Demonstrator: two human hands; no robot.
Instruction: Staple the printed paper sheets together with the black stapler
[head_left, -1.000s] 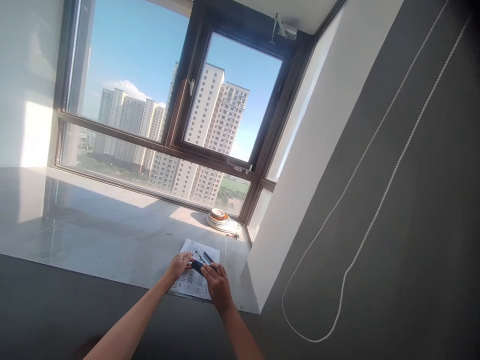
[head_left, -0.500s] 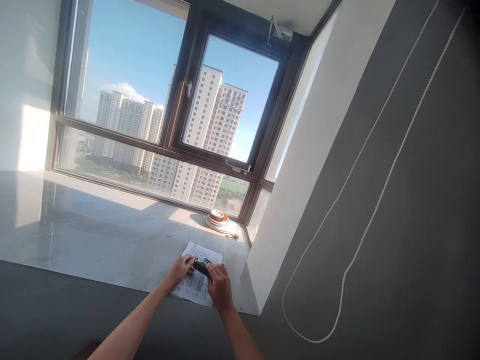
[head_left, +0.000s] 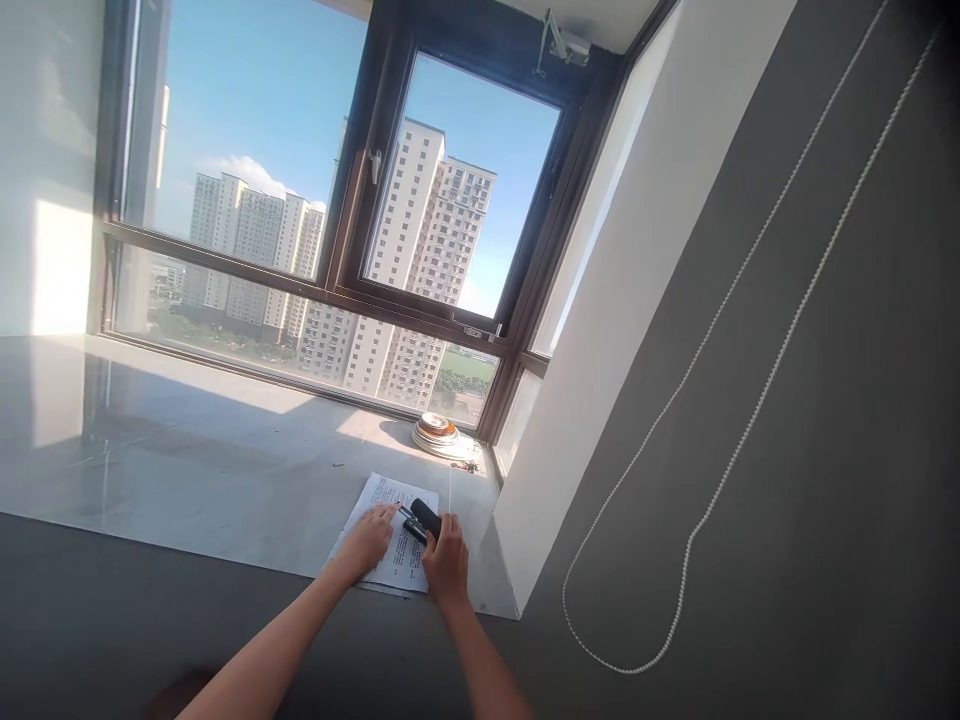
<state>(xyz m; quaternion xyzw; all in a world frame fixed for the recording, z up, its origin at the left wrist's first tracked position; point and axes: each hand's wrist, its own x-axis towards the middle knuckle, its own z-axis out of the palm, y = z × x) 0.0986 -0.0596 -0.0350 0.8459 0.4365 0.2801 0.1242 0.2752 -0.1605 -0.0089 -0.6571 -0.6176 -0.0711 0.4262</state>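
Hands dropped lower since before: my left hand [head_left: 369, 540] flat, fingers spread, on paper [head_left: 379, 495]; my right hand [head_left: 448, 558] pinching dark tool [head_left: 425, 517] on paper, on sill [head_left: 187, 470]. Round stack [head_left: 437, 436] beyond by window [head_left: 450, 180], chain [head_left: 688, 545] on wall [head_left: 825, 450]. Tool's near end hidden under my fingers, type unclear

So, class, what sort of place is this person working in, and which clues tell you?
Probably a room high up in an apartment building: a window looks out on tall residential towers, a wide stone sill runs beneath it, and a bead chain hangs down the grey wall.
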